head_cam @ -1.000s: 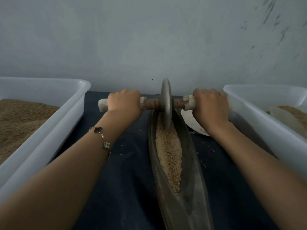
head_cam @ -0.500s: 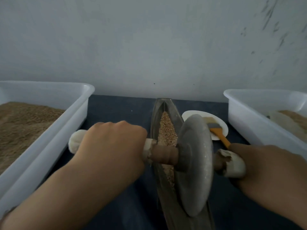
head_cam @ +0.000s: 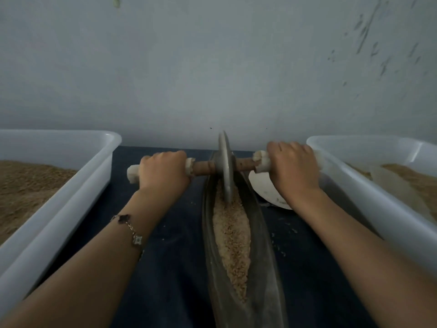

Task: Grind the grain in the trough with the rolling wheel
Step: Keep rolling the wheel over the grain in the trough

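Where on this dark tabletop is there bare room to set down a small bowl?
The widest bare strip lies between the left tub and the trough, under the left forearm, with a few spilled grains. Right of the trough it is crowded: the white plate and the right tub leave a narrow strip.

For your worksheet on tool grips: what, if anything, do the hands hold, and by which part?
Both hold the wheel by its axle: left hand on the left handle, right hand on the right.

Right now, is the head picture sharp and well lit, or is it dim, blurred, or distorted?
Head view: dim, flat light, no glare; wheel, grain and both hands, left, right, are fairly sharp; wide-angle lens bends the bin rims and stretches the forearms.
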Available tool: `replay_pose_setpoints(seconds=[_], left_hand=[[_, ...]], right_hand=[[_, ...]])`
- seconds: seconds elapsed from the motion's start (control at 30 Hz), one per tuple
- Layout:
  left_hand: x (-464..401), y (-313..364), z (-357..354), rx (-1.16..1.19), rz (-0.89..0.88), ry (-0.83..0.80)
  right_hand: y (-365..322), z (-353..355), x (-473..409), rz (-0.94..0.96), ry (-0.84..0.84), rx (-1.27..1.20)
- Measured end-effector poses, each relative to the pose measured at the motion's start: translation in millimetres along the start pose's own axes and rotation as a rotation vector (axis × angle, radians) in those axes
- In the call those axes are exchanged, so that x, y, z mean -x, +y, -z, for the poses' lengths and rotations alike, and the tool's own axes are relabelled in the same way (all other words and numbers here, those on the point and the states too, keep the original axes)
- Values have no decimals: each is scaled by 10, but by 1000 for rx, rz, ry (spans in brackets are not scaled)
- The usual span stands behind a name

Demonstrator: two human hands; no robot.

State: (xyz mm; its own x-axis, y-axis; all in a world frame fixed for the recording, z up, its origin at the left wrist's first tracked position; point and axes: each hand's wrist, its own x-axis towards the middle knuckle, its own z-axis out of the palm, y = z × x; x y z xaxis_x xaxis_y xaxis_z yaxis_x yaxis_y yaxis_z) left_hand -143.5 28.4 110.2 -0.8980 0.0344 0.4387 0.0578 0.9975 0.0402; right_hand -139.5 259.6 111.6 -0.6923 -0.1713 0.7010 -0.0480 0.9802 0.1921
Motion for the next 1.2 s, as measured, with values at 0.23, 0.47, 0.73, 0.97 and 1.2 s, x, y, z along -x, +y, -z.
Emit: replay_pose_setpoints(seconds=[0.23, 0.47, 0.73, 0.97, 1.2], left_hand=[[411, -91, 138, 28, -5, -153], [996, -34, 704, -120, -152, -216], [913, -16, 630, -84, -132, -183], [393, 51, 223, -134, -76, 63], [389, -77, 114, -83, -121, 61]], right_hand=[[-34, 394, 350, 89, 5, -23], [131, 936, 924, -52, -484, -66], [65, 840, 826, -86, -474, -78], [46, 98, 351, -18, -143, -54], [82, 131, 330, 50, -6, -60]])
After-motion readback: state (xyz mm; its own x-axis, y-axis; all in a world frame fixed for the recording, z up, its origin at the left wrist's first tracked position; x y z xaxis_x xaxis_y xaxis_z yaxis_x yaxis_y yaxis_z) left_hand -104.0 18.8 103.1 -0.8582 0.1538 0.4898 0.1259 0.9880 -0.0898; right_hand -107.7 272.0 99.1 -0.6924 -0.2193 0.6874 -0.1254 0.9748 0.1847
